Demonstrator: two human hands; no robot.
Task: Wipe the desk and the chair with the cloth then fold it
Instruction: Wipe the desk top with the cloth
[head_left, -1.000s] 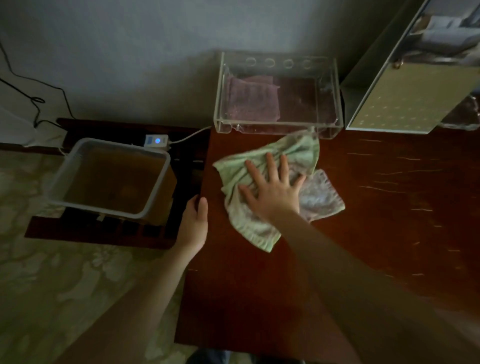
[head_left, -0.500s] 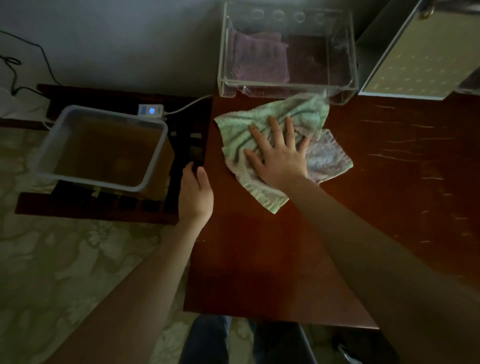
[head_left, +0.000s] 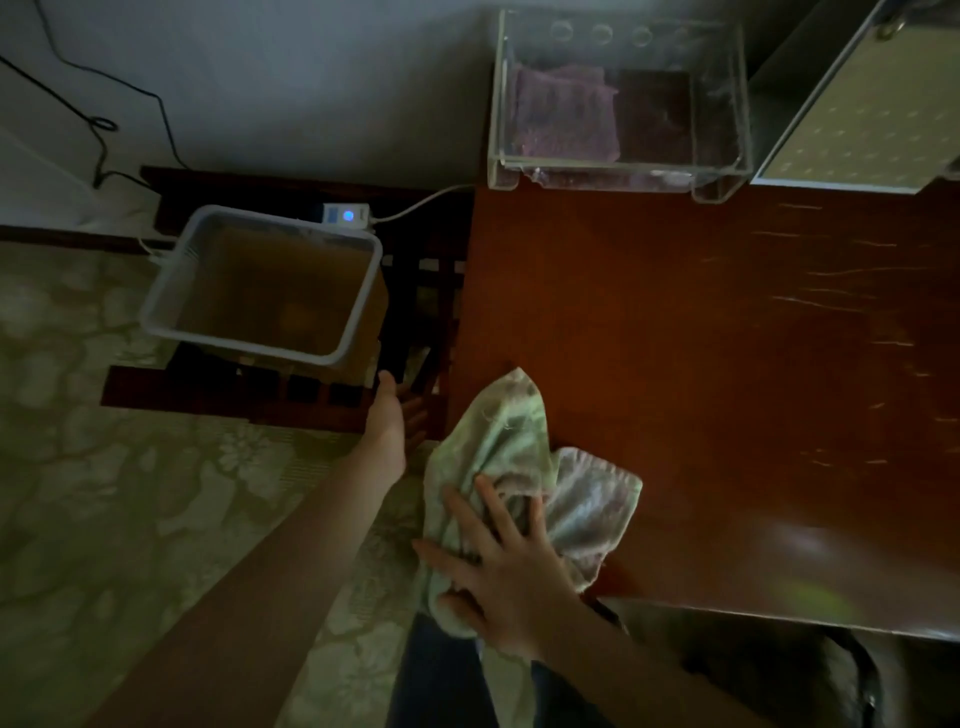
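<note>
A crumpled pale green and white cloth (head_left: 511, 447) lies at the near left corner of the reddish-brown desk (head_left: 701, 364), part of it hanging over the left edge. My right hand (head_left: 498, 566) presses flat on the cloth with fingers spread. My left hand (head_left: 390, 415) hangs relaxed beside the desk's left edge, just off the desk, holding nothing. A dark chair seat (head_left: 769, 675) shows below the desk's front edge.
A clear acrylic box (head_left: 618, 176) with a purple cloth (head_left: 563, 111) inside stands at the desk's back edge. A pale panel (head_left: 862, 109) leans at the back right. A white bin (head_left: 260, 283) sits on a dark rack left of the desk, with a power strip (head_left: 347, 215) behind.
My right hand has dragged the cloth from the desk's back left, near the acrylic box, down to the near left corner. My left hand has come off the desk's edge.
</note>
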